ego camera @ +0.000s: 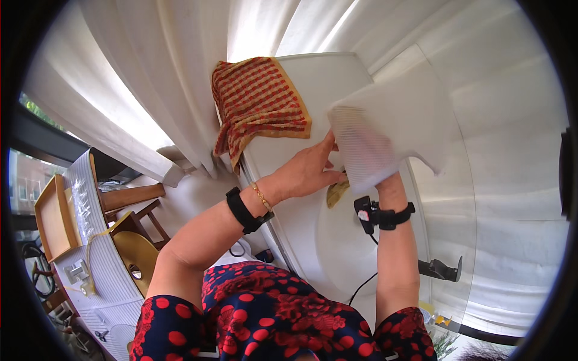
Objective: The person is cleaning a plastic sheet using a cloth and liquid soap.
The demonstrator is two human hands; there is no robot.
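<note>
A white, see-through striped cloth or sheet (pixel 361 144) hangs over my right hand (pixel 368 144), blurred by motion; the fingers show only faintly through it, and their grip is hidden. Beside its left edge is my left hand (pixel 311 169), fingers spread, fingertips touching or very near the sheet. Below the left thumb, a yellowish-brown object (pixel 337 192) lies over a round white basin or plate (pixel 334 234); I cannot tell what it is. Past my left hand, a red and tan checked towel (pixel 266 99) drapes over the corner of the white tabletop (pixel 289 158).
White curtains (pixel 149 67) hang behind and at the right. At the left stands a striped-covered table (pixel 108 275) with a wooden tray (pixel 56 219), a gold disc (pixel 135 261) and scissors (pixel 101 335). A black clamp (pixel 440 270) is right of my right forearm, near a black cable (pixel 361 289).
</note>
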